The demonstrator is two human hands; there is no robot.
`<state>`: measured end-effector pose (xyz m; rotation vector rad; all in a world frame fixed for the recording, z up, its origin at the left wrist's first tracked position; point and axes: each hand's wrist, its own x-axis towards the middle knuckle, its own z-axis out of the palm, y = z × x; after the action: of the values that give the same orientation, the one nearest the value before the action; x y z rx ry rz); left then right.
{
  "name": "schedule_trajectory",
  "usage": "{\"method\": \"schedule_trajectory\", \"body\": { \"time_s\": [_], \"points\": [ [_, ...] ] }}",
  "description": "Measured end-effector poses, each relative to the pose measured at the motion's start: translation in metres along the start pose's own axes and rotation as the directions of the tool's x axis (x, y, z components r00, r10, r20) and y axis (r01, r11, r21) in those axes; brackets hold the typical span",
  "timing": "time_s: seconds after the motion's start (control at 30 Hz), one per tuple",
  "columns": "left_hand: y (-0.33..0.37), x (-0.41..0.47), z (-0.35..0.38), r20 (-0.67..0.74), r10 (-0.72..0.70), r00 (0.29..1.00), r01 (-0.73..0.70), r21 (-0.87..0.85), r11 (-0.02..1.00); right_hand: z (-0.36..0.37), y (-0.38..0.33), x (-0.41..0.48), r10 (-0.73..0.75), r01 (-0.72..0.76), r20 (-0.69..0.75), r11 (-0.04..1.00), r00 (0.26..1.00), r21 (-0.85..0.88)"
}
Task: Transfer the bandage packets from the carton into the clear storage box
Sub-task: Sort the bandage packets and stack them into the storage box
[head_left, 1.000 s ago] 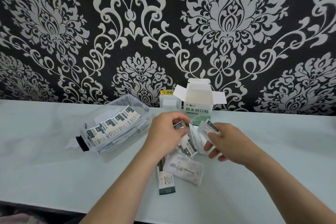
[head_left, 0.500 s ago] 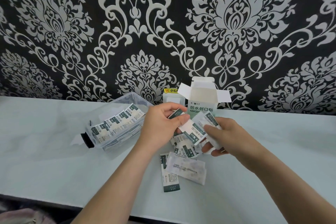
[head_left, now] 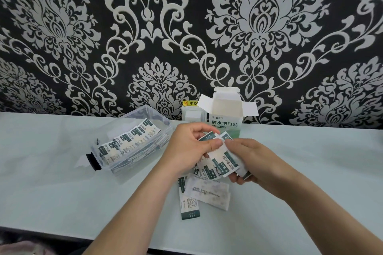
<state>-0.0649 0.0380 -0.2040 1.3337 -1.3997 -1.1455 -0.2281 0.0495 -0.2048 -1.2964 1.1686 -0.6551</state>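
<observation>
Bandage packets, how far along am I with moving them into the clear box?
Done: a row of packets lies in the clear storage box. In hand: left hand and right hand both grip a bunch of packets. Left: several loose packets on the table; whether the carton holds more is hidden.

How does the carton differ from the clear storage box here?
The carton is opaque, printed white and green; the storage box is see-through. The carton stands tall by the wall; the storage box sits low and wide. The storage box shows bandage packets inside; the carton's contents are hidden. Both are open-topped.
</observation>
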Motion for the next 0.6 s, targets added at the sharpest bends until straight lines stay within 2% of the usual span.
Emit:
{"method": "schedule_trajectory", "body": {
  "time_s": [0.13,0.2,0.3,0.43,0.53,0.6],
  "points": [
    [0.001,0.000,-0.011,-0.084,0.018,0.996,-0.016,0.030,0.999,-0.001,-0.001,0.000,-0.028,0.027,-0.030,0.998,0.999,-0.048],
    [0.003,0.000,-0.016,-0.074,0.021,0.997,-0.018,0.047,0.999,-0.002,0.001,0.001,-0.029,0.025,-0.059,0.997,0.998,-0.071],
    [0.005,-0.001,-0.016,-0.039,-0.009,0.999,0.008,-0.017,1.000,-0.001,0.000,0.000,0.005,-0.003,-0.080,1.000,0.997,0.027],
    [0.006,-0.002,-0.009,-0.002,-0.005,1.000,0.005,-0.021,1.000,0.001,-0.006,-0.006,0.087,-0.107,0.078,0.943,0.993,0.314],
    [0.006,-0.001,-0.008,-0.005,0.012,1.000,-0.012,0.023,1.000,-0.002,-0.007,-0.007,0.095,-0.131,0.121,0.934,0.988,0.333],
    [0.006,-0.001,-0.010,0.007,0.011,1.000,-0.012,0.053,0.999,-0.005,-0.005,-0.007,0.071,-0.106,0.135,0.957,0.988,0.271]
  ]
}}
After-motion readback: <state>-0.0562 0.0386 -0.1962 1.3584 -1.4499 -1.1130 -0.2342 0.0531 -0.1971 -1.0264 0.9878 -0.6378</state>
